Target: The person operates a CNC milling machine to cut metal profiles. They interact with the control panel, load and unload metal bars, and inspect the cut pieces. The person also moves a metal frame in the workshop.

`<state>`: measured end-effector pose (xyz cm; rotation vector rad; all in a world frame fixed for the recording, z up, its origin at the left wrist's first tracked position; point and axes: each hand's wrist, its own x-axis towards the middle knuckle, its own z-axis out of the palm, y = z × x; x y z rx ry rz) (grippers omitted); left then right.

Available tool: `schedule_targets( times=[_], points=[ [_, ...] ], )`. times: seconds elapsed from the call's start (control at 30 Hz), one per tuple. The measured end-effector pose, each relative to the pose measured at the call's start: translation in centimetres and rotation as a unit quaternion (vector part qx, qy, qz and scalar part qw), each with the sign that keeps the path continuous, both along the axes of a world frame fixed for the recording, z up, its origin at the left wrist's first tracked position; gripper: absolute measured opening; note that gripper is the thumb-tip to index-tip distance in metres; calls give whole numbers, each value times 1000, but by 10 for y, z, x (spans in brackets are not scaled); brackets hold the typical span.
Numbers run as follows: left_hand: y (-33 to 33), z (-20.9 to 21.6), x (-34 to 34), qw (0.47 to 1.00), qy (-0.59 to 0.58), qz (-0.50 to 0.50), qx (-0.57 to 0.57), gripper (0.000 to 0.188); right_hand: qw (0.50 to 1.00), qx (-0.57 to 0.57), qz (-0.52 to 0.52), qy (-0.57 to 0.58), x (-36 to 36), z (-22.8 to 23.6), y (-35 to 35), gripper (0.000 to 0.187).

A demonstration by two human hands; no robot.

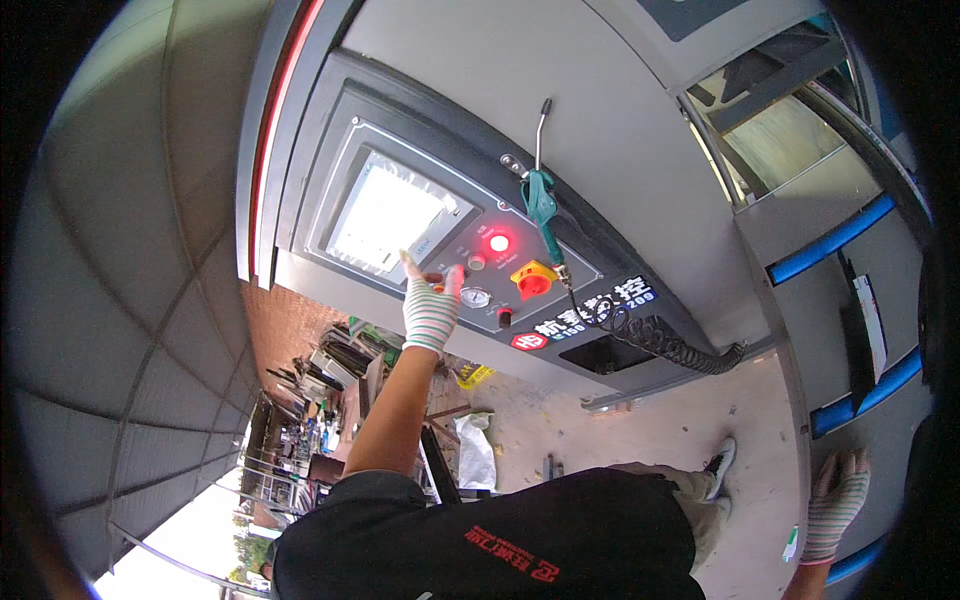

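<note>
My left hand point(431, 312), in a white glove with coloured stripes, is at the machine's control panel point(318, 235). Its fingers are apart and hold nothing. One fingertip reaches the lower edge of the bright screen point(385, 215); whether it presses there I cannot tell. Another finger points toward the buttons, close to a round gauge point(476, 298). Near them are a lit red lamp point(499, 243) and a red-and-yellow rotary switch point(534, 281). Far to the right, my right hand point(838, 500), gloved alike, lies with fingers extended on a grey surface point(790, 400) between blue strips.
A green air blow gun point(541, 205) hangs on the panel, its coiled black hose point(680, 345) running right. Blue strips point(830, 240) cross the machine's right side. Beyond my left arm are a white sack point(475, 455) on the floor and cluttered shelves point(310, 440).
</note>
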<state>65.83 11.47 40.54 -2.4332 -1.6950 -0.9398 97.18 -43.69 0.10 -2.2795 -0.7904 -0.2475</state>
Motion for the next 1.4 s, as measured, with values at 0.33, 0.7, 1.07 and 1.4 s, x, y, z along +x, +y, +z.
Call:
schedule_targets(
  times=[0.33,0.7,1.07,1.4],
  points=[
    [25,-12,1,1000,1,-2,-4,117,999,32,-26,23,1,-7,3,34],
    [47,-24,-20,998,-36,-2,-43,117,1000,3,-16,-11,-1,11,6,28],
    [2,48,21,999,-33,2,-29,108,996,31,-5,-84,1,-9,1,37],
    [59,81,-9,997,63,-6,51,42,999,-29,3,37,-9,96,26,18]
  ],
)
